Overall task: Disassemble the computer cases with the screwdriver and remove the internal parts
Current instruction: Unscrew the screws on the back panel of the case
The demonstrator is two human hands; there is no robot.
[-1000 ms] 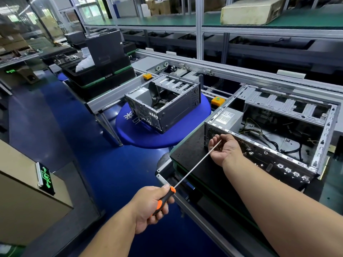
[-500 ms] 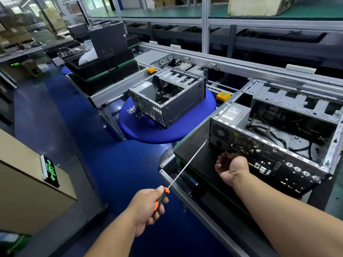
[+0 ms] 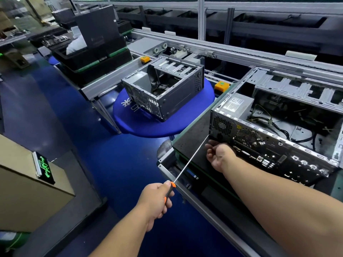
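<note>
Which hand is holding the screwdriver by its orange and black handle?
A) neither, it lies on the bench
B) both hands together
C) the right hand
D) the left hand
D: the left hand grips the handle of the screwdriver, whose long shaft runs up toward the near computer case, while the right hand sits by the tip, off the handle.

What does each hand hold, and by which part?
Left hand grips the screwdriver by its orange-black handle. Right hand: fingers curled; any hold cannot be told.
</note>
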